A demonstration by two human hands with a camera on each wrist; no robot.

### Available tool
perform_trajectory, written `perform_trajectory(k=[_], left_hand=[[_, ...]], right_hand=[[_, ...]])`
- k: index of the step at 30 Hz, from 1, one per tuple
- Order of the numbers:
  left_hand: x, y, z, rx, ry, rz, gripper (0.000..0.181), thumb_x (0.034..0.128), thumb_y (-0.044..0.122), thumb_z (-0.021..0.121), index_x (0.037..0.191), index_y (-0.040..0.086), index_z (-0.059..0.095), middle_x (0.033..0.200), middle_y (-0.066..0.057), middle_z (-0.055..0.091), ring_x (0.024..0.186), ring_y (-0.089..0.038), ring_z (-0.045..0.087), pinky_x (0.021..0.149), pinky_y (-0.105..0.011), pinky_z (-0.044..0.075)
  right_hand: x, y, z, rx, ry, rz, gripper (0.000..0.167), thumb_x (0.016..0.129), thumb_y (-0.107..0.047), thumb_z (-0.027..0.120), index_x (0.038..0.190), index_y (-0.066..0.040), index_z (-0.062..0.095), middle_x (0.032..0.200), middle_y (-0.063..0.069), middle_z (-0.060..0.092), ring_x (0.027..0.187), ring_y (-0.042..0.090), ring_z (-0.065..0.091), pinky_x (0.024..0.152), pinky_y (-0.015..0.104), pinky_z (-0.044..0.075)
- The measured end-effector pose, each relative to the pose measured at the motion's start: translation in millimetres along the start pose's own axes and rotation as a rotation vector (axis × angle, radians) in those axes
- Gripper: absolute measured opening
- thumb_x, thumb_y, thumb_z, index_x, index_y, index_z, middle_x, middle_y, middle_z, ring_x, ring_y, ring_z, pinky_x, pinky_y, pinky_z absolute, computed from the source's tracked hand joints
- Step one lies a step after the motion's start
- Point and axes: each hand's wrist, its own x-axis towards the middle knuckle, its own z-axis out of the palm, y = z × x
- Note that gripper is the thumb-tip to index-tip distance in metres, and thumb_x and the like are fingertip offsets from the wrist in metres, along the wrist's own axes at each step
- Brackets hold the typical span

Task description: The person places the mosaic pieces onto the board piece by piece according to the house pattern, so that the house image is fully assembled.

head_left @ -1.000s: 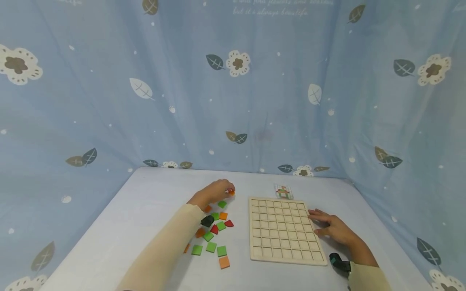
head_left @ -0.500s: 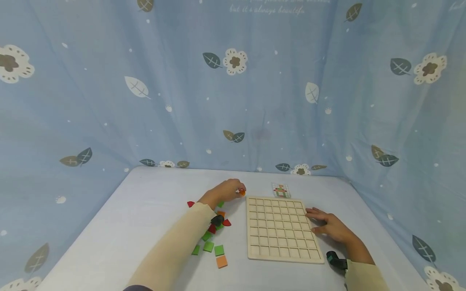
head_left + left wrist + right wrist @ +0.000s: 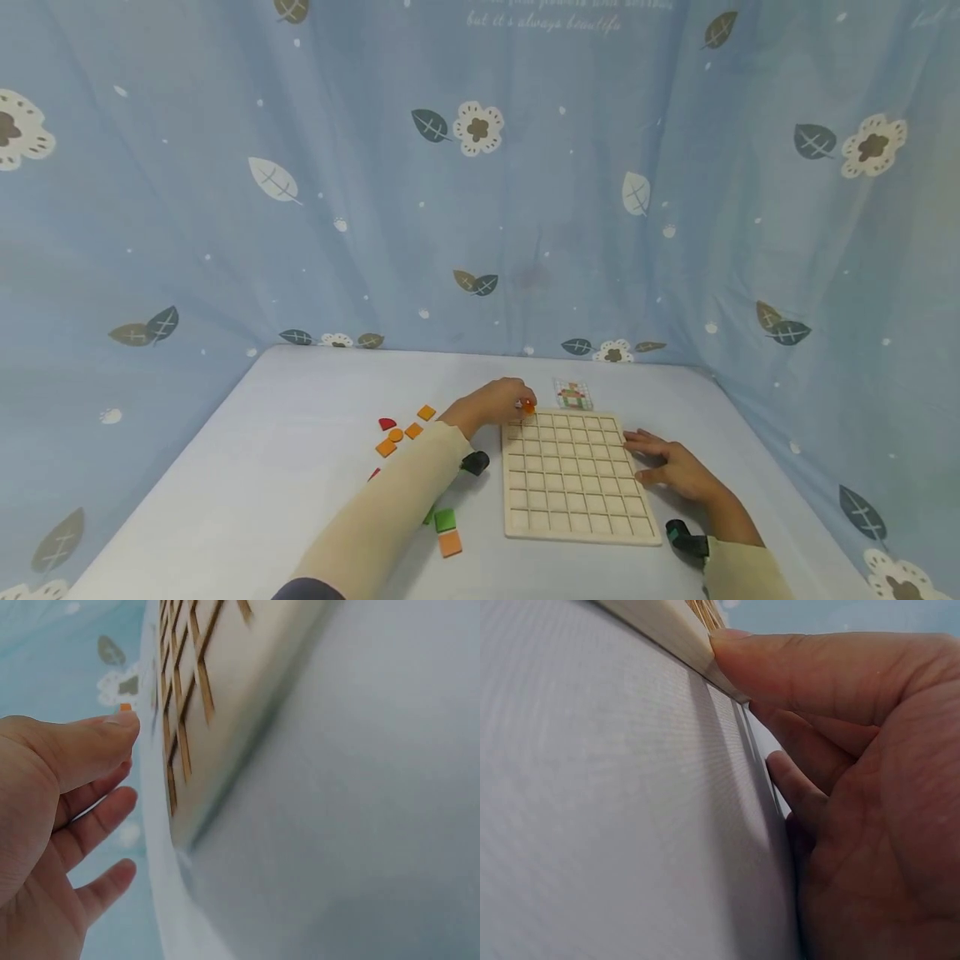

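Observation:
My left hand (image 3: 497, 402) pinches a small orange tile (image 3: 528, 407) over the far left corner of the wooden grid board (image 3: 582, 538). In the left wrist view only a sliver of the orange tile (image 3: 125, 707) shows past the thumb, so its shape is mostly hidden; the other fingers are spread apart. At the board's right edge rests my right hand (image 3: 681, 471), fingers extended. From the right wrist, the thumb of that hand (image 3: 870, 750) touches the rim of the board (image 3: 679, 634). No tile is visible in the board's squares.
Left of the board lie loose tiles: a red quarter-round (image 3: 387, 423), a round orange one (image 3: 396, 435), several orange squares (image 3: 426, 412) and a green square (image 3: 445, 520). My left forearm covers others. Behind the board is a patterned card (image 3: 573, 395); a blue curtain (image 3: 360, 250) hangs beyond.
My left hand has moved right with the orange tile, from the loose tiles to the board's far left corner. My right hand stays at the board's edge. The head view has shifted slightly.

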Motion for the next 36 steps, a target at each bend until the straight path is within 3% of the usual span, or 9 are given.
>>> perform_trajectory(k=[7, 16, 26, 36], left_hand=[[14.4, 9.6, 5.4, -0.012, 0.011, 0.031, 0.028, 0.0941, 0.019, 0.066, 0.121, 0.014, 0.068, 0.117, 0.002, 0.061, 0.109, -0.014, 0.057, 0.093, -0.027, 0.044], [39.5, 23.8, 21.8, -0.035, 0.04, 0.095, 0.024, 0.095, 0.022, 0.065, 0.118, 0.018, 0.069, 0.115, 0.003, 0.061, 0.106, -0.011, 0.057, 0.088, -0.024, 0.046], [50.5, 25.4, 39.2, -0.128, 0.088, 0.001, 0.023, 0.0926, 0.023, 0.068, 0.115, 0.02, 0.071, 0.108, 0.009, 0.061, 0.099, -0.008, 0.056, 0.087, -0.029, 0.046], [60.5, 38.5, 39.6, -0.033, 0.109, 0.005, 0.022, 0.0929, 0.026, 0.068, 0.113, 0.02, 0.072, 0.109, 0.008, 0.065, 0.101, -0.01, 0.059, 0.088, -0.03, 0.047]], right_hand=[[4.0, -2.5, 5.5, -0.014, 0.0, -0.01, 0.057, 0.073, -0.017, 0.081, 0.125, -0.002, 0.065, 0.145, 0.017, 0.044, 0.14, 0.045, 0.021, 0.107, 0.066, 0.013], [1.2, -0.4, -0.9, -0.017, 0.012, 0.005, 0.056, 0.072, -0.014, 0.081, 0.124, 0.0, 0.065, 0.145, 0.019, 0.044, 0.14, 0.045, 0.02, 0.107, 0.066, 0.012], [2.0, 4.6, 0.3, 0.02, -0.005, -0.004, 0.057, 0.07, -0.015, 0.082, 0.123, 0.0, 0.066, 0.144, 0.018, 0.046, 0.139, 0.046, 0.022, 0.108, 0.065, 0.013], [1.5, 3.3, -1.8, 0.008, 0.006, -0.016, 0.06, 0.069, -0.017, 0.083, 0.124, 0.001, 0.065, 0.143, 0.02, 0.046, 0.138, 0.047, 0.022, 0.105, 0.067, 0.014]])
